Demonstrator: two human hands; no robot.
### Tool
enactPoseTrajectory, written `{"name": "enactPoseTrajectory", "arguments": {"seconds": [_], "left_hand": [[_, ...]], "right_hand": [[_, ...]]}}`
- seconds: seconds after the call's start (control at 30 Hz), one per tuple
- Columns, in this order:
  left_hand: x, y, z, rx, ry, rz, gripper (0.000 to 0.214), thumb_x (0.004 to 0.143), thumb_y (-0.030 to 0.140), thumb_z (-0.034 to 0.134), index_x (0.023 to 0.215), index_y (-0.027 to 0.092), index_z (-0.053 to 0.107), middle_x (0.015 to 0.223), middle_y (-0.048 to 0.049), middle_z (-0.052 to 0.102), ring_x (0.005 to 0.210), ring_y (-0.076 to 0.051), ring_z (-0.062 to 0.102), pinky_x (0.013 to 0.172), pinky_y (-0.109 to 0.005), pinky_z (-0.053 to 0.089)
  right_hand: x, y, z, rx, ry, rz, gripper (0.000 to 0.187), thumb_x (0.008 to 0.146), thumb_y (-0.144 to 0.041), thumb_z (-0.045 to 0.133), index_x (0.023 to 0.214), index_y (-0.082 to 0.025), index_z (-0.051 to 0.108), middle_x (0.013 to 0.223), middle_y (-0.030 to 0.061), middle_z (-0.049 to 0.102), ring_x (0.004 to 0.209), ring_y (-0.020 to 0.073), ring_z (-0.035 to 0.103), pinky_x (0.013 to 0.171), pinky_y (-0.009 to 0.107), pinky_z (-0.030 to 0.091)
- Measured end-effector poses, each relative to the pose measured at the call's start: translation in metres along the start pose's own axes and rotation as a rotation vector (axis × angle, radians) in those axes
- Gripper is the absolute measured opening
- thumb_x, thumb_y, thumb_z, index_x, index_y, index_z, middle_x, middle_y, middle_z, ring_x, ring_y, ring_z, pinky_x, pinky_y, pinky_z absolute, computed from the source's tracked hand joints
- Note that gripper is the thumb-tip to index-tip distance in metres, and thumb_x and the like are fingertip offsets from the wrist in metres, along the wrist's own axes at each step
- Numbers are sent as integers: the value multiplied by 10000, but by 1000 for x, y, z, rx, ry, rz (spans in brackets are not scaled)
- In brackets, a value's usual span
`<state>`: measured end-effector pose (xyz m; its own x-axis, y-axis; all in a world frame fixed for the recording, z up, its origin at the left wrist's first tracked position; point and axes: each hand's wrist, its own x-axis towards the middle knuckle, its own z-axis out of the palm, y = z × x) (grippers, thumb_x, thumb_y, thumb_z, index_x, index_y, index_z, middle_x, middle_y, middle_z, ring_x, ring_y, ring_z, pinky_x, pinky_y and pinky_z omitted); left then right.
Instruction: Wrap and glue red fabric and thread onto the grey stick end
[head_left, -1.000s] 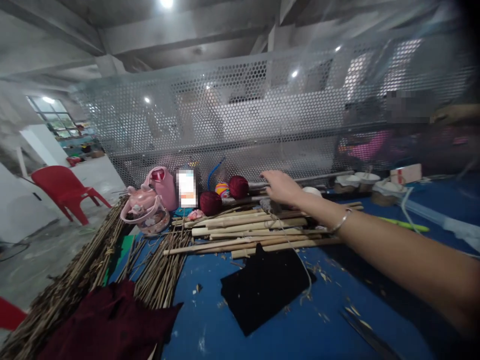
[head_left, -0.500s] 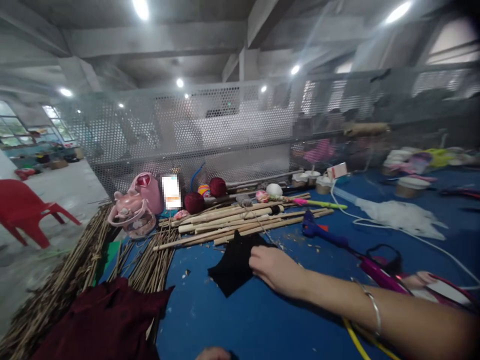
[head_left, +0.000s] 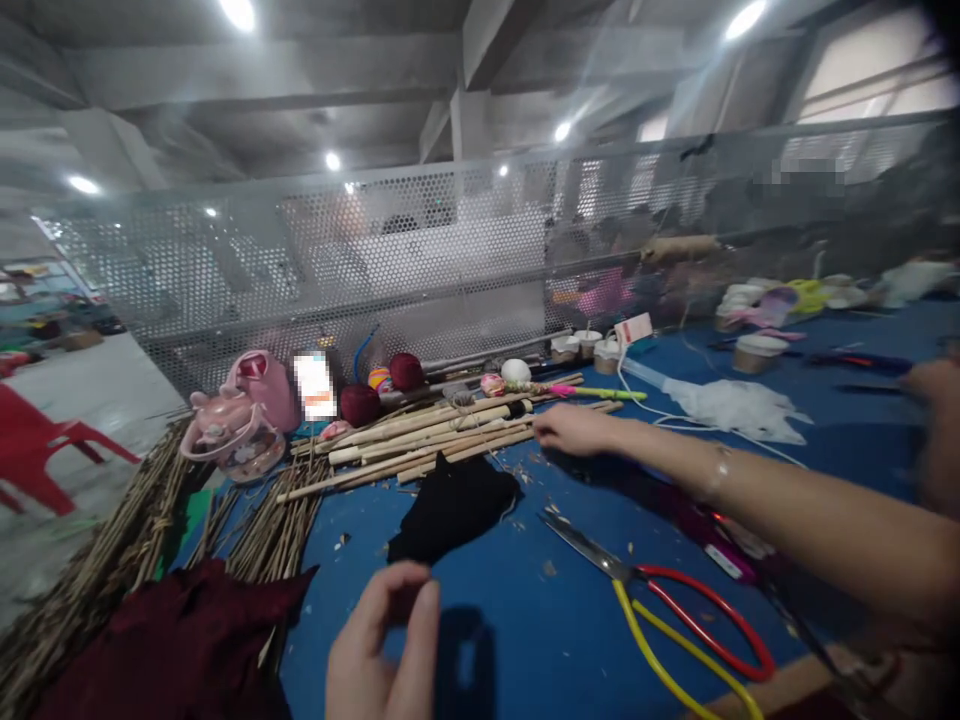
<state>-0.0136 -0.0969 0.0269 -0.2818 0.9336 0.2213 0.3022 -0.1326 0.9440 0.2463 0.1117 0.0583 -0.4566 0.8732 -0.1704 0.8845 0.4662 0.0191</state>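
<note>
My right hand [head_left: 574, 430] reaches forward across the blue table [head_left: 510, 640]. Its fingers lie stretched out and low, at the near edge of a bundle of pale bamboo sticks [head_left: 420, 435], and I see nothing in them. My left hand [head_left: 382, 650] is raised at the bottom of the view, with thumb and fingers loosely curved, apart and empty. A crumpled black cloth [head_left: 450, 505] lies between the two hands, just in front of the sticks. Scissors [head_left: 660, 610] with red and yellow handles lie on the table beneath my right forearm.
A perforated metal screen [head_left: 420, 260] runs along the table's far edge. In front of it stand pink jugs [head_left: 240, 420], dark red yarn balls [head_left: 360, 403] and small pots [head_left: 585, 345]. Thin twigs [head_left: 135, 540] and a maroon cloth [head_left: 165, 650] lie left. A blurred arm [head_left: 934, 440] of another person shows at right.
My right hand went from the far sticks back to the black cloth, then forward again to the sticks. The cloth now lies bunched up. My left hand rose into view and the scissors appeared.
</note>
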Motion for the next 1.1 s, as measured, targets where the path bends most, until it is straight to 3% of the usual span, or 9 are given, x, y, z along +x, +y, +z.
{"name": "enactPoseTrajectory", "arguments": {"seconds": [0.1, 0.17, 0.27, 0.37, 0.5, 0.73, 0.83, 0.93, 1.1], "left_hand": [[39, 52, 36, 198, -130, 246, 229, 783, 391, 527, 839, 193, 628, 739, -41, 654, 656, -162, 598, 619, -240, 468], [77, 64, 65, 465, -222, 315, 251, 854, 334, 408, 869, 200, 620, 783, -42, 662, 701, -166, 603, 674, -267, 455], [139, 41, 100, 977, -332, 288, 305, 871, 331, 354, 913, 173, 611, 900, -97, 660, 845, -216, 609, 746, -315, 445], [193, -3, 117, 1075, -366, 263, 277, 844, 278, 403, 938, 116, 608, 980, -166, 634, 946, -255, 585, 798, -341, 431], [235, -41, 122, 1108, -418, 284, 276, 828, 321, 434, 975, 155, 600, 1030, -132, 624, 982, -249, 568, 824, -334, 422], [282, -47, 144, 1118, -299, 228, 715, 751, 672, 341, 1182, 111, 444, 1061, -192, 572, 941, -309, 572, 719, -381, 451], [291, -43, 155, 1096, -358, 370, 588, 733, 566, 495, 1189, 199, 439, 1197, -118, 502, 1025, -250, 527, 820, -328, 426], [290, -37, 156, 1086, -435, 453, 408, 700, 388, 586, 1076, 247, 513, 1147, -42, 532, 1012, -204, 514, 877, -284, 393], [276, -36, 143, 1151, -300, 357, 394, 691, 306, 535, 1056, 160, 510, 1089, -139, 540, 1023, -324, 474, 798, -431, 425]], "right_hand": [[54, 18, -5, -48, -50, 68, 175, 830, -164, 486, 907, -128, 638, 920, 105, 647, 858, 205, 589, 720, 300, 430], [82, 20, -6, -71, -103, 95, 202, 848, -234, 512, 996, -126, 597, 997, 93, 612, 886, 194, 582, 752, 339, 462], [108, 21, -6, -84, -149, 99, 304, 854, -307, 518, 1102, -132, 530, 1094, 82, 558, 929, 183, 569, 785, 382, 483], [120, 27, -7, -65, -154, 78, 301, 856, -308, 514, 1099, -131, 533, 1092, 82, 561, 933, 186, 569, 788, 384, 480], [132, 38, -11, -16, -139, 48, 161, 786, -182, 575, 928, -159, 646, 918, 69, 658, 864, 190, 610, 725, 274, 451], [158, 45, -16, -6, -110, 65, 156, 705, -183, 578, 787, -165, 710, 688, 56, 684, 649, 189, 631, 580, 246, 420], [162, 46, -19, -51, -30, 48, 190, 681, -200, 591, 830, -177, 707, 773, 75, 687, 760, 212, 630, 649, 257, 428], [162, 47, -20, -92, 134, 23, 331, 740, -289, 543, 1023, -157, 652, 1032, 146, 626, 986, 262, 558, 786, 304, 406], [165, 40, -14, -96, 215, -36, 352, 779, -427, 516, 1040, -229, 647, 1162, 108, 557, 1107, 255, 471, 885, 322, 354]]}}
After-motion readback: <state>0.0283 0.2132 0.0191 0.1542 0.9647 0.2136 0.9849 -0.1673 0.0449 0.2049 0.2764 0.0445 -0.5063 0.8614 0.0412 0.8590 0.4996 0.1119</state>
